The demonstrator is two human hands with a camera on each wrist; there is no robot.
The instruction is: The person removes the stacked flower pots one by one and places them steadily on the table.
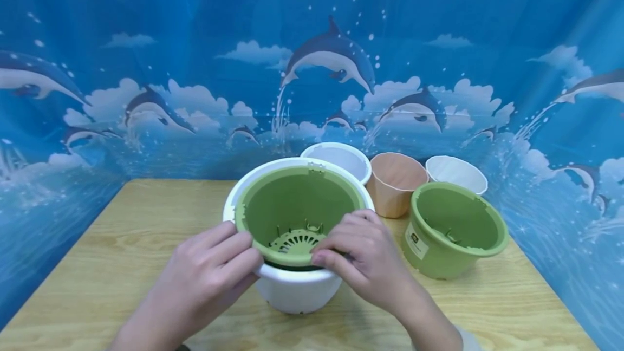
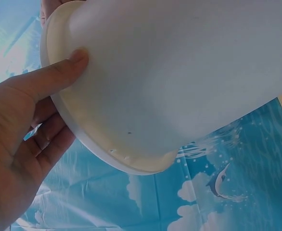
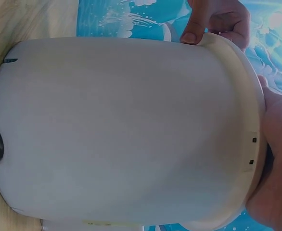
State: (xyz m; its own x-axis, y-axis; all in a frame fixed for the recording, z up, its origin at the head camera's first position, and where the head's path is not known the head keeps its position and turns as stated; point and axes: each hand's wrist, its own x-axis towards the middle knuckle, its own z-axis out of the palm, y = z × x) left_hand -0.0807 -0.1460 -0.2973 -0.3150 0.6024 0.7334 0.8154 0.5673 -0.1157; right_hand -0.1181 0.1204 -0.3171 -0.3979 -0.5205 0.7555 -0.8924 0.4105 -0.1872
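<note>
A green flowerpot (image 1: 302, 199) with a slotted bottom sits nested inside a white flowerpot (image 1: 297, 292), which stands upright on the table. At the front a dark gap shows between the green rim and the white one. My left hand (image 1: 207, 267) grips the white pot's rim on the left; in the left wrist view its thumb (image 2: 64, 74) presses the outer wall while the fingers go behind the rim. With my right hand (image 1: 365, 259) I pinch the green pot's rim at front right, some fingers reaching inside. The white wall (image 3: 117, 130) fills the right wrist view.
A second green pot (image 1: 439, 256) with a label stands on the right of the wooden table (image 1: 146, 221). Behind are an orange-brown pot (image 1: 390, 199), a white faceted pot (image 1: 458, 175) and another round white pot (image 1: 341, 158). A blue dolphin curtain (image 1: 205, 42) surrounds the table.
</note>
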